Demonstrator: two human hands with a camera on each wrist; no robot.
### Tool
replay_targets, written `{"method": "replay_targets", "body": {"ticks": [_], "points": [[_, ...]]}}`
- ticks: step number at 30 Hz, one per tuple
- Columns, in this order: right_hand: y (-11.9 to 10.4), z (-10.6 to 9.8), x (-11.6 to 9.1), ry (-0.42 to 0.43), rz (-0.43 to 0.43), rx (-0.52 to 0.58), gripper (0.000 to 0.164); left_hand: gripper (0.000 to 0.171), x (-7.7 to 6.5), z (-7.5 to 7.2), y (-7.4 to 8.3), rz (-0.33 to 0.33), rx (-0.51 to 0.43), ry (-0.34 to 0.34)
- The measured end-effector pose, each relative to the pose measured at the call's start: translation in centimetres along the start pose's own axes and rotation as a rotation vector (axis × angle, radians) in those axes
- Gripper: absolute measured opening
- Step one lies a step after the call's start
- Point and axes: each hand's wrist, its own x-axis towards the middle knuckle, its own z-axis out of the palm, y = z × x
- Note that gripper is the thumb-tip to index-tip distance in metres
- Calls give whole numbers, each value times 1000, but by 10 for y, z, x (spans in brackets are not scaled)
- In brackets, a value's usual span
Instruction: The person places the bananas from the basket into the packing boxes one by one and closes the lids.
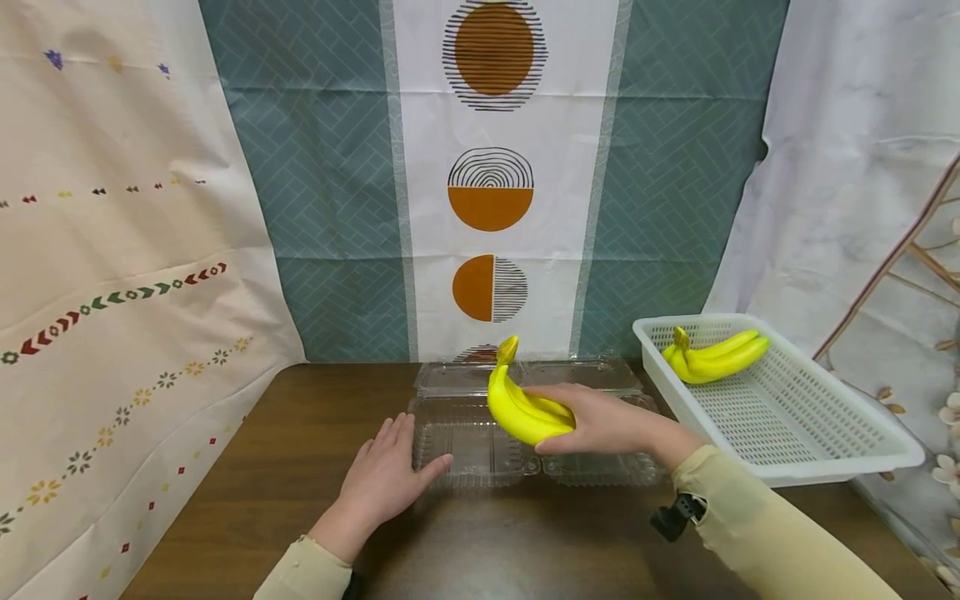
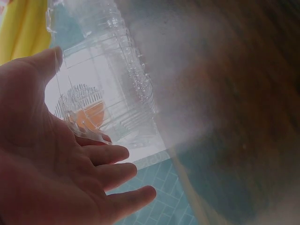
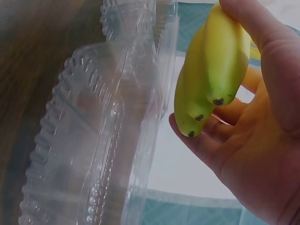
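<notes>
**Lopsided Hold Leaves Narrow Margin**

A person's right hand (image 1: 600, 421), thumb and fingers curved round one end, grips a yellow banana bunch (image 1: 521, 408) above two clear plastic containers, a left container (image 1: 476, 479) and a right container (image 1: 603, 471), both with lids raised, on a wooden bench (image 1: 300, 450). The left hand (image 1: 386, 483), fingers extended and grasping nothing, lies beside the left container; how firmly it presses, if at all, is unclear. A second bunch (image 1: 712, 360) lies in a white basket (image 1: 795, 425) at right. With the stem end unsupported, the smooth bunch could swivel or slip. Lowered off-centre, it could strike the adjoining rims and skid or buckle the seemingly light plastic.
</notes>
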Motion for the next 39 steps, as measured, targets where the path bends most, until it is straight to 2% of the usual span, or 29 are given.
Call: {"method": "replay_targets", "body": {"ticks": [17,24,39], "points": [[-18,12,25,-132,18,-33,88,113,0,0,1,-19,-2,-13],[-22,14,32,-137,-29,-76,86,112,0,0,2,-26,-6,-4],[-24,20,42,-195,13,-23,76,115,0,0,2,-29,-1,-2]]}}
